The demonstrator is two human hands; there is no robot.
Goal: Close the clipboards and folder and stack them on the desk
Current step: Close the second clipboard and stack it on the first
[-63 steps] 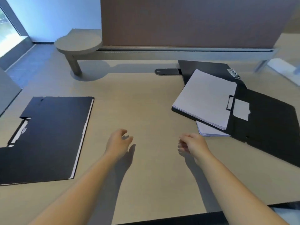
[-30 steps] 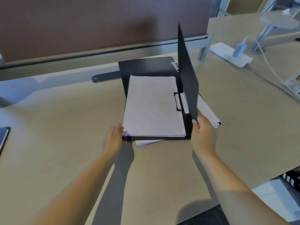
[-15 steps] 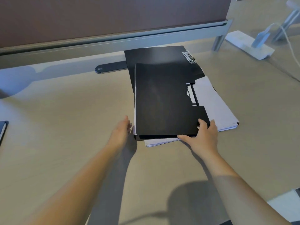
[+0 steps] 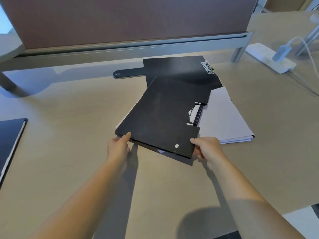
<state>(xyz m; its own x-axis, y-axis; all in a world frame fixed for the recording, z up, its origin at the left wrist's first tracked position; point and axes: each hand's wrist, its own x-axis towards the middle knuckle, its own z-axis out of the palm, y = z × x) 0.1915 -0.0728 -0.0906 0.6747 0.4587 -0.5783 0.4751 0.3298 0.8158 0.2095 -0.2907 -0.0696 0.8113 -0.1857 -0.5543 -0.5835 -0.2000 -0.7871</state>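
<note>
Far left on the worktop (image 4: pixel 72 169), a closed black folder (image 4: pixel 10 140) lies flat at the edge of view, well apart from where I'm working. My left hand (image 4: pixel 118 148) is at the near left corner of the shut clipboard (image 4: pixel 164 116), fingers curled under the edge and thumb along the top, so it's gripping that corner. The clipboard's cover is down, its metal clip (image 4: pixel 195 114) showing through the cut-out on the right side, and the near edge looks lifted just off the worktop, turned at an angle. Underneath it, a second black board (image 4: pixel 176 69) with a silver clip (image 4: pixel 208 67) sticks out toward the divider, and a stack of white paper (image 4: pixel 222 118) pokes out on the right, resting on that lower board. My right hand (image 4: pixel 206 149) pinches the near right corner, thumb on top by the small white dot, fingers underneath. So both hands are closed on the same clipboard. To do this step well, I reckon I should keep the cover pressed shut with both thumbs so it can't flap open, raise it level, and swing it clear of the loose paper without dragging the sheets along. The main risk I see is the top sheets sliding off the pile. Far right, a white power strip (image 4: pixel 269 57) with a cable sits out of my way.
</note>
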